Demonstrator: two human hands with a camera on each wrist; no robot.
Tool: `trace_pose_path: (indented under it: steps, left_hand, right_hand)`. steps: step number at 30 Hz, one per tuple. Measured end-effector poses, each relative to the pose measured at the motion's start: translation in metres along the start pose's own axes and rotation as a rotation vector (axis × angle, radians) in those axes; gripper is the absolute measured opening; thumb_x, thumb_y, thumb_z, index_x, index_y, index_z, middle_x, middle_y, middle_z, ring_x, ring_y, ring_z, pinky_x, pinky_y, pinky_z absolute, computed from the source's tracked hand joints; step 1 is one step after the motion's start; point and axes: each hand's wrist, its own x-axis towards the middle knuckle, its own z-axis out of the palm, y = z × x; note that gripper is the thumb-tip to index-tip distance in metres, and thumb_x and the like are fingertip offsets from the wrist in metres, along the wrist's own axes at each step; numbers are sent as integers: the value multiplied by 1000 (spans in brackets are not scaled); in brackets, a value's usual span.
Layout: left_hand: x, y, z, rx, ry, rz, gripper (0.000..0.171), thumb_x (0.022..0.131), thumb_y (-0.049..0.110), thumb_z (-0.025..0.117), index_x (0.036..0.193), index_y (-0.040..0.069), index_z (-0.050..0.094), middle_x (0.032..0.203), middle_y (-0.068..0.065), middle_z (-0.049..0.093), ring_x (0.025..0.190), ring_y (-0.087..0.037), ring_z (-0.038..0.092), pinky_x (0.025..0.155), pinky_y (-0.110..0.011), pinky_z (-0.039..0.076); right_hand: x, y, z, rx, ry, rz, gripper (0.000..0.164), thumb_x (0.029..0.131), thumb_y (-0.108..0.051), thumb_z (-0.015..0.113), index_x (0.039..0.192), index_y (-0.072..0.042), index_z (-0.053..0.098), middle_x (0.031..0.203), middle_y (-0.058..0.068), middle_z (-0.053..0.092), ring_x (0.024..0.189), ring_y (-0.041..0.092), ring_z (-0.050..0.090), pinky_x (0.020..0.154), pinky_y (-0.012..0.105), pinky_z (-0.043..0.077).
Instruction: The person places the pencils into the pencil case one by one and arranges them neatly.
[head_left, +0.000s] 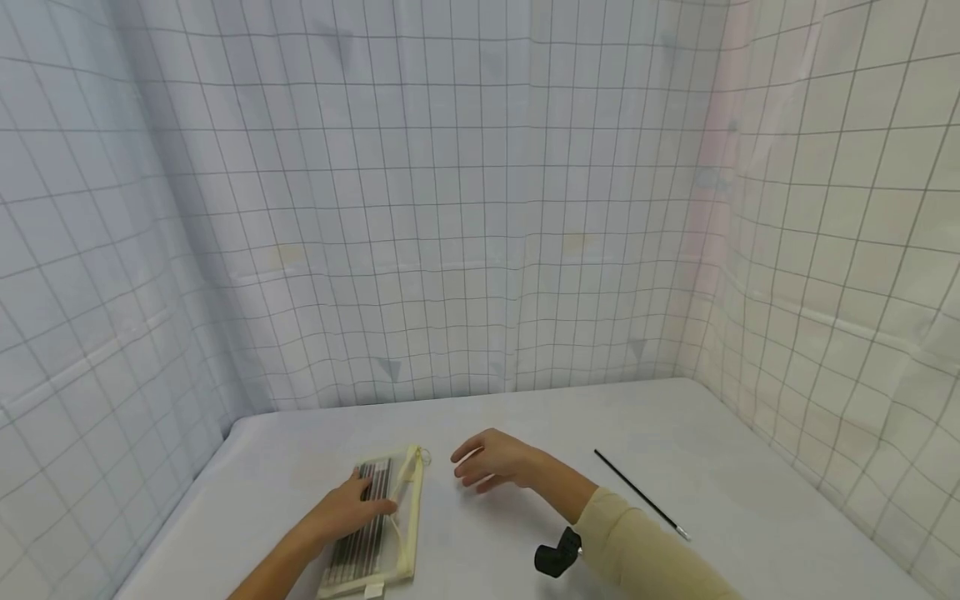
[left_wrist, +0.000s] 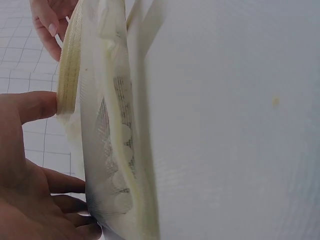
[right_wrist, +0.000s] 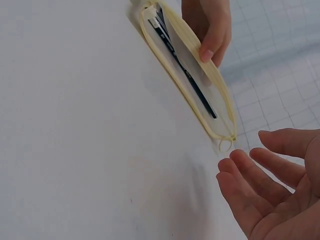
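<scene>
A see-through zip pouch with cream edging lies on the left of the table, with several pencils lined up inside. My left hand rests on it from above, fingers spread over the pencils. In the left wrist view its thumb presses the zip edge and its other fingertips touch the mesh. The pouch's mouth gapes in the right wrist view, showing a dark pencil within. My right hand hovers to the right of the pouch, holding nothing, fingers loosely bent near the round zip pull.
A black pencil with a light-coloured end lies slantwise on the white table, beyond my right forearm. A black device sits under my right wrist. Gridded white curtains enclose the back and both sides.
</scene>
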Motion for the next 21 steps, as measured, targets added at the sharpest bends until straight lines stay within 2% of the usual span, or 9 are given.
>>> trace_pose_path:
  steps: [6, 14, 21]
  left_hand:
    - [-1, -1, -2, -21, -15, 6, 95, 92, 46, 70, 146, -23, 34, 153, -50, 16, 138, -68, 23, 108, -75, 28]
    - [2, -7, 2, -12, 0, 8, 94, 92, 47, 70, 147, -22, 35, 153, -50, 15, 138, -69, 21, 107, -76, 27]
    - [2, -4, 3, -15, 15, 20, 91, 93, 45, 70, 145, -22, 38, 153, -50, 17, 137, -69, 24, 106, -76, 29]
  right_hand:
    - [-12, 1, -25, -35, 30, -1, 34, 95, -7, 73, 127, 3, 69, 103, 8, 73, 95, 25, 72, 81, 41, 61]
    - [-36, 0, -55, -81, 36, -5, 37, 96, -9, 72, 130, 5, 66, 107, 9, 73, 99, 26, 71, 84, 42, 60]
    - [-48, 12, -81, -92, 71, 14, 38, 96, -11, 73, 130, 5, 66, 111, 12, 72, 99, 26, 71, 85, 43, 60]
